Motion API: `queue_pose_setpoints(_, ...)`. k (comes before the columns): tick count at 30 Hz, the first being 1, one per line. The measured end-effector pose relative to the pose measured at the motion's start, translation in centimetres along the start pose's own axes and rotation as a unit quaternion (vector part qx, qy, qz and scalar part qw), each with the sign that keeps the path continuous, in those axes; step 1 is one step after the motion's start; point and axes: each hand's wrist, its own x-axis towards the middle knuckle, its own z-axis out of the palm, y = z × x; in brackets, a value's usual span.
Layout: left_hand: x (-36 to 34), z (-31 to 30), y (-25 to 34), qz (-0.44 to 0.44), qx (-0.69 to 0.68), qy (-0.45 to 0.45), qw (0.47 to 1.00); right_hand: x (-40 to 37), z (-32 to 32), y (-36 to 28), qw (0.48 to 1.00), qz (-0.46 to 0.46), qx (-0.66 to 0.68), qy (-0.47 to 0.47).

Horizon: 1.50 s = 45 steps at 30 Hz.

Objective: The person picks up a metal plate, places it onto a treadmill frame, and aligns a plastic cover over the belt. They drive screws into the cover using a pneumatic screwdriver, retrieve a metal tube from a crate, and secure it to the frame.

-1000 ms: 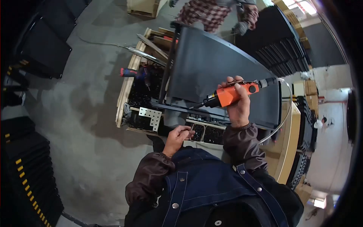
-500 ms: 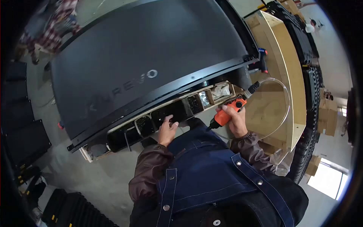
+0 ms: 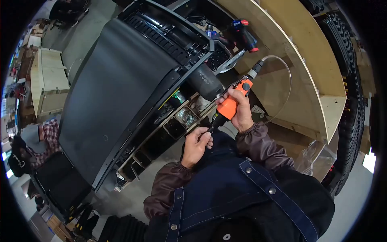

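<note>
My right hand (image 3: 242, 111) is wrapped around an orange air tool (image 3: 228, 108) with a black nose. A clear hose (image 3: 289, 76) loops from its rear fitting. At the tip of the nose, the fingers of my left hand (image 3: 194, 148) are pinched together; whatever small thing they hold is hidden. Just beyond both hands runs a narrow wooden tray (image 3: 162, 126) divided into compartments. Shiny small metal parts (image 3: 186, 116) fill one of them. A dark cylinder (image 3: 204, 82) juts out near the tool.
A large dark panel assembly (image 3: 117, 80) spans the view ahead. Two power drivers, one black and red (image 3: 244, 35) and one blue (image 3: 213, 34), lie at its far right corner. A wooden crate (image 3: 306, 90) stands on the right. At left, a person in a plaid shirt (image 3: 49, 135) bends down.
The view has swung to the right. My left hand has gone from hovering open over the tray to pinching at the tool's nose. My right hand still grips the air tool.
</note>
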Motion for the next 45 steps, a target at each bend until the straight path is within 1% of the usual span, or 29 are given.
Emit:
queue_pose_setpoints(5,1.4,4.7,2.1,-0.012,0.000,0.027,1.000,0.9,-1.6,-3.6,1.000,-0.013,0.009,0.015)
queue_pose_setpoints(7,2.1,5.3,2.3,0.029,0.014,0.033,0.999,0.8,-1.9,-4.4,0.999,-0.033,0.004,0.031)
queue_pose_setpoints(10,3.0,4.5,2.0,0.061,0.139,-0.075,0.986,-1.0,-2.7,-6.1,0.997,-0.051,-0.045,0.025)
queue_pose_setpoints(12,4.5,4.6,-0.4,0.082,0.124,-0.107,0.983,-2.8,-3.0,-7.8,0.997,-0.047,-0.068,0.008)
queue_pose_setpoints(13,5.7,4.6,-1.6,0.044,0.115,-0.117,0.986,-3.1,-4.0,-8.7,0.997,-0.026,-0.064,-0.021)
queue_pose_setpoints(14,6.7,4.5,-2.7,0.049,0.111,-0.122,0.985,-3.1,-5.3,-8.9,0.997,-0.033,-0.070,-0.021)
queue_pose_setpoints(15,7.8,4.3,-3.6,0.071,0.159,-0.129,0.976,-2.6,-6.4,-9.0,0.983,-0.057,-0.175,-0.021)
queue_pose_setpoints(16,9.1,4.2,-4.2,0.093,0.208,-0.133,0.965,-2.0,-7.5,-9.3,0.957,-0.080,-0.278,-0.023)
queue_pose_setpoints(17,9.9,3.6,-4.9,0.056,0.206,-0.125,0.969,-1.6,-7.4,-10.0,0.928,-0.083,-0.362,-0.015)
queue_pose_setpoints(19,10.5,2.8,-5.2,0.064,0.162,-0.097,0.980,1.8,-10.1,-10.3,0.807,-0.127,-0.564,-0.119)
queue_pose_setpoints(20,10.5,2.4,-5.5,0.053,0.156,-0.075,0.984,3.9,-11.1,-10.0,0.751,-0.175,-0.612,-0.177)
queue_pose_setpoints(22,10.4,1.1,-6.8,0.013,0.144,-0.044,0.989,9.1,-14.1,-8.7,0.679,-0.182,-0.639,-0.312)
queue_pose_setpoints(23,10.3,0.9,-7.8,-0.022,0.128,-0.017,0.991,11.9,-15.7,-7.4,0.663,-0.169,-0.651,-0.328)
queue_pose_setpoints(24,9.6,0.8,-9.5,-0.031,0.123,-0.002,0.992,14.1,-16.5,-6.5,0.626,-0.152,-0.677,-0.356)
queue_pose_setpoints(26,8.3,1.1,-12.1,-0.052,0.098,0.116,0.987,20.5,-19.0,-3.5,0.562,-0.124,-0.695,-0.431)
queue_pose_setpoints(28,6.0,4.3,-9.8,-0.129,0.042,0.213,0.968,25.3,-21.6,0.0,0.551,-0.122,-0.665,-0.490)
queue_pose_setpoints(29,5.2,4.9,-11.3,-0.120,0.022,0.240,0.963,26.2,-21.5,1.3,0.564,-0.108,-0.657,-0.488)
queue_pose_setpoints(31,3.9,7.6,-10.6,-0.138,-0.043,0.289,0.946,28.5,-22.3,3.2,0.530,-0.083,-0.657,-0.529)
queue_pose_setpoints(32,3.6,8.7,-10.5,-0.154,-0.068,0.304,0.938,30.4,-24.5,5.7,0.501,-0.105,-0.669,-0.538)
queue_pose_setpoints(34,3.1,10.4,-9.2,-0.147,-0.101,0.312,0.933,31.3,-23.6,6.1,0.375,-0.080,-0.752,-0.536)
queue_pose_setpoints(35,3.2,10.9,-8.3,-0.151,-0.101,0.314,0.932,30.8,-24.4,6.8,0.432,-0.050,-0.771,-0.466)
queue_pose_setpoints(37,4.1,11.6,-6.5,-0.144,-0.079,0.308,0.937,31.4,-24.5,6.1,0.468,-0.012,-0.745,-0.474)
queue_pose_setpoints(39,5.9,11.3,-6.0,-0.130,-0.048,0.289,0.947,33.3,-28.3,9.0,0.524,-0.223,-0.675,-0.469)
queue_pose_setpoints(40,7.5,11.2,-5.2,-0.128,-0.036,0.256,0.958,31.7,-28.0,11.0,0.619,-0.054,-0.735,-0.270)
queue_pose_setpoints(41,8.8,11.4,-4.0,-0.106,-0.011,0.228,0.968,30.3,-26.3,8.7,0.605,-0.030,-0.759,-0.239)
queue_pose_setpoints(42,10.0,11.6,-2.9,-0.083,0.015,0.199,0.976,28.8,-25.1,5.6,0.589,-0.018,-0.769,-0.247)
queue_pose_setpoints(43,11.6,11.7,-1.7,-0.064,0.053,0.152,0.985,27.2,-24.3,3.4,0.602,0.003,-0.760,-0.246)
queue_pose_setpoints(44,13.4,11.8,-0.6,-0.063,0.073,0.117,0.989,25.4,-23.7,1.4,0.625,0.025,-0.742,-0.243)
queue_pose_setpoints(45,15.0,12.1,0.4,-0.044,0.076,0.070,0.994,24.4,-24.2,0.4,0.684,0.075,-0.673,-0.272)
